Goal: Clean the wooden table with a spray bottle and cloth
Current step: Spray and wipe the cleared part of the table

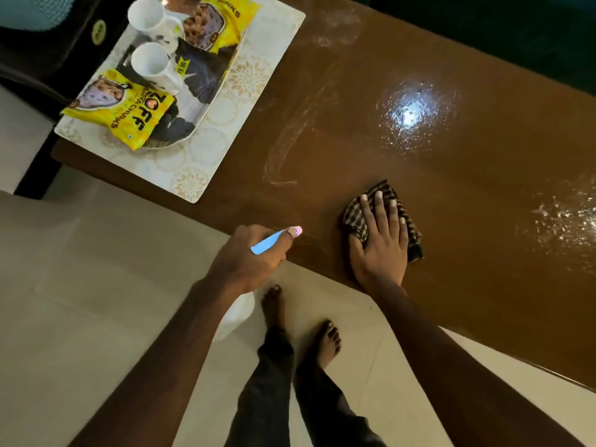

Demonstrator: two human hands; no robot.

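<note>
The left forearm (151, 366) came up from the lower edge to the left grip (248, 259), which was curled round the neck of the spray bottle (274, 241). Its pink nozzle pointed over the near edge of the bench (467, 240), seemingly held ready to wet more surface. The right grip (382, 243) lay flat, fingers straight, pressing the checked cloth (351, 217) onto the wood near that edge, a pose suited to wiping under palm weight. Further out, spray droplets (412, 114) glistened unwiped, likely the next patch. Pale wipe streaks (300, 133) ran towards a tray (193, 169) of mugs (151, 62) and snack packets (129, 114) at the far left corner, probably parked there to free the surface.
</note>
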